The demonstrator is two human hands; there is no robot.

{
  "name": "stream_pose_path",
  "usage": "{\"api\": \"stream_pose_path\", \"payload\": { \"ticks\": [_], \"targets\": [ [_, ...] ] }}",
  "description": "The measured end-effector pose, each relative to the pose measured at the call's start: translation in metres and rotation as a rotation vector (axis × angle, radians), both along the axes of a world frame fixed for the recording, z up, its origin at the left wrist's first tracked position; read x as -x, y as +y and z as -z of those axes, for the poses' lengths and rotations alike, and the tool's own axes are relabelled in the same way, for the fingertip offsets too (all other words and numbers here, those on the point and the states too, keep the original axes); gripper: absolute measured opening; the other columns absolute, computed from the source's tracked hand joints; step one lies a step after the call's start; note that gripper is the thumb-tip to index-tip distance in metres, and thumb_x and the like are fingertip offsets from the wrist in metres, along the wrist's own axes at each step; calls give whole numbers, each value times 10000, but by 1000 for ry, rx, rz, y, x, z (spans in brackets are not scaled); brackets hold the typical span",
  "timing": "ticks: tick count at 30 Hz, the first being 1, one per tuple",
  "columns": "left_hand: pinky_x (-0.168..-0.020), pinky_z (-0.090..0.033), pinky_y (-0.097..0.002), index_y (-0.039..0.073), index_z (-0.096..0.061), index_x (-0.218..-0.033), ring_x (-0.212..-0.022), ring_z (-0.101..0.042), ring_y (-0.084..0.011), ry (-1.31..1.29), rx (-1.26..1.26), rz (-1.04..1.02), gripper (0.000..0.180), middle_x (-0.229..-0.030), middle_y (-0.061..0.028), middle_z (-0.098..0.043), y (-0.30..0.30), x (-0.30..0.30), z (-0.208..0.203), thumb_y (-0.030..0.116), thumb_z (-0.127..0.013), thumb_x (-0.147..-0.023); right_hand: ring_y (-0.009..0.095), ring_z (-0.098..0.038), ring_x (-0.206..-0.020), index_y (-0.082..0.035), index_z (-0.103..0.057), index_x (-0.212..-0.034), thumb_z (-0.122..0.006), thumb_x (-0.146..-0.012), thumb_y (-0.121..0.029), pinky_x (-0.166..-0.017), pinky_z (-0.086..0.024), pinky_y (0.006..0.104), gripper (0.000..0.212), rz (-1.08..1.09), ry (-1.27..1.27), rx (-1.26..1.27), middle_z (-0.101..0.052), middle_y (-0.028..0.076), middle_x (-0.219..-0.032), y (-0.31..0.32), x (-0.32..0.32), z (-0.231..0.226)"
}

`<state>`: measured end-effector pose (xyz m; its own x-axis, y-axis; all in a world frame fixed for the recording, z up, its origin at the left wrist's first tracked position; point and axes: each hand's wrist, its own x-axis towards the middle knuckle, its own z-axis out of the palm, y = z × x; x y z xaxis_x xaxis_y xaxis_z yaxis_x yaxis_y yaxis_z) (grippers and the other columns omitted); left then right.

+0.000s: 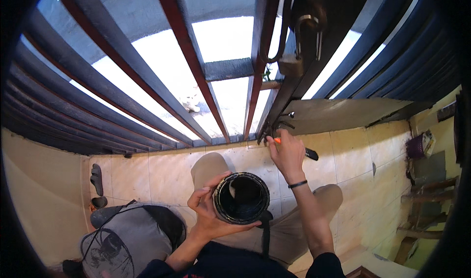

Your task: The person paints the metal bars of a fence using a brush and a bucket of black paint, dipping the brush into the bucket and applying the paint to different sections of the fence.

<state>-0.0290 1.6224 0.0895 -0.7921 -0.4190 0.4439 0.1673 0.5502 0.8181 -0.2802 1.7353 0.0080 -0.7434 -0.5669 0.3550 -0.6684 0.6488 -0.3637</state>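
My left hand (212,212) grips a round open can (219,207) from its left and underneath, holding it above my lap. Dark, glossy paint (248,207) coats the inside, and the rim is smeared. Ahead and to the right, my right hand (288,153) is closed around a paintbrush (311,154) with a black and orange handle. Its bristle end is hard to make out against the dark lower corner of the metal gate (267,126), beside a small bolt (287,121). That hand is close to the gate post's foot.
Tall dark bars (171,47) of the gate rise in front, with a padlock (292,64) hanging on it. To my left sit a grey bag (113,248) and a sandal (96,180) on the tiled floor (132,175). A wooden rack (431,194) and purple pot (416,146) stand right.
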Motion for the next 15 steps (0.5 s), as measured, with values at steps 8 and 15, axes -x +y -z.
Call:
{"api": "stream_pose_path", "payload": {
  "ticks": [8,15],
  "targets": [
    [-1146,-533,-469,177,-94,-1470,-1351,-616,-383,83,-25,35,1302,-1528,-310,-423,-12,2,-25,296,-1088,-638,385,-647,-979,12,-667,-1218,-653,-1036,-82,-882,-516,447,205,-96,-143,370,-683,214,-1072,49,-46,-172],
    [-1208,-501,-481,217,-37,-1486,-1413,-571,-372,170,49,144,1339,-1546,-274,-393,-23,13,-58,273,-1080,-649,285,-693,-903,23,-704,-1116,-659,-1043,-92,-804,-530,384,143,-9,-176,364,-711,162,-988,103,-73,-268]
  ]
}}
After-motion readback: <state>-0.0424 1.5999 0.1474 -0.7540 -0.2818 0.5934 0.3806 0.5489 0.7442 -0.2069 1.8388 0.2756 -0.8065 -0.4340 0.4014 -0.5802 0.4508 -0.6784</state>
